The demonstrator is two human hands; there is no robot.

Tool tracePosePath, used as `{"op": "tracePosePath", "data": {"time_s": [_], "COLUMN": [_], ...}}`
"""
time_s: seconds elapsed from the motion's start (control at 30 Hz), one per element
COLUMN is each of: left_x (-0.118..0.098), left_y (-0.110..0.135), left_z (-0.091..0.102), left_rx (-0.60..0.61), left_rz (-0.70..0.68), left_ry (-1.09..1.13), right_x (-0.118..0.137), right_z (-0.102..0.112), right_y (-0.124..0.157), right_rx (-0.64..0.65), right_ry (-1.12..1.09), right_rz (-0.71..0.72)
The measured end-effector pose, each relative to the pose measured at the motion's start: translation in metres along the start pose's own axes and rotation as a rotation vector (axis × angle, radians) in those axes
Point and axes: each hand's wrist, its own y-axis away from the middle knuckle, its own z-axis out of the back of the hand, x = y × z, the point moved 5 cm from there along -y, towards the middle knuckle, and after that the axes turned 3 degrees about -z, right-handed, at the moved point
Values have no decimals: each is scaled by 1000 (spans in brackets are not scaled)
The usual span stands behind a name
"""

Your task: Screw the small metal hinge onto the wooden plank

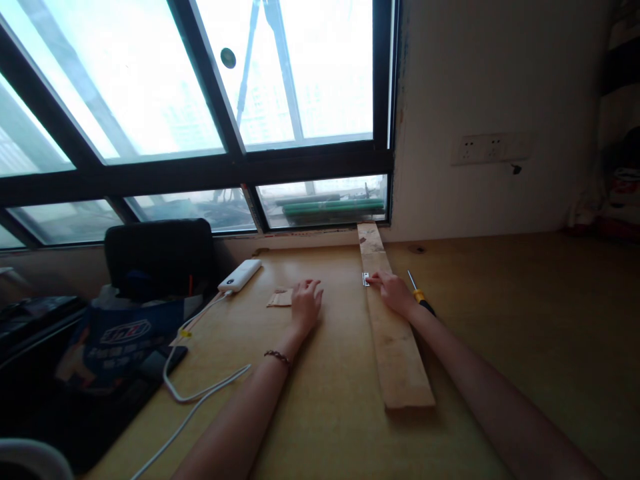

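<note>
A long wooden plank (397, 347) lies on the wooden table (525, 320), running away from me toward the window. A small metal hinge (365, 279) sits at its left edge. My right hand (395, 291) rests on the plank with its fingertips pinched at the hinge. My left hand (305, 303) lies flat on the table, fingers spread, beside a small paper packet (280, 298). A screwdriver (420, 295) with a yellow and black handle lies just right of the plank, partly behind my right wrist.
A white power bank (240, 275) with a white cable (200, 393) lies at the left. A dark bag (115, 347) and a black chair back (160, 257) stand at the table's left edge. The window (200, 113) and a wall with sockets (483, 148) lie behind.
</note>
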Motion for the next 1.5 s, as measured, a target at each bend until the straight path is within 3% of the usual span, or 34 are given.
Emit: {"op": "tracePosePath", "data": {"time_s": [0.07, 0.17, 0.23, 0.33, 0.53, 0.83, 0.97, 1.07, 1.17, 1.33, 1.4, 1.5], "left_x": [-19, -48, -65, -74, -72, -75, -72, -65, -42, 24, 51, 83], "left_y": [8, 25, 35, 41, 37, 37, 34, 26, 12, 1, 4, 9], "left_z": [-21, -59, -75, -78, -65, -70, -70, -60, -31, 38, 54, 60], "left_rx": [110, 274, 377, 417, 365, 398, 340, 261, 87, -142, -133, -49], "left_rz": [17, 215, 319, 382, 326, 187, 116, 44, 53, 71, 66, 84], "left_ry": [462, 1169, 1428, 1553, 1516, 1372, 1320, 1199, 917, 380, 220, 124], "right_x": [1, 2, 3, 2, 7, 12, 14, 13, 11, 7, 5, 0], "right_z": [1, 2, 2, 2, 3, 4, 4, 4, 10, 30, 37, 40], "right_y": [0, 1, 1, 1, 1, 3, 3, 2, 5, 29, 46, 67], "right_rx": [-3, -13, -12, -19, -17, 23, 35, 18, -39, -107, -129, -159], "right_ry": [8, 14, 13, -2, -22, 43, 34, 10, 17, 19, 5, -1], "right_rz": [-2, -1, 0, 14, 134, 197, 207, 235, 251, 217, 210, 187]}}
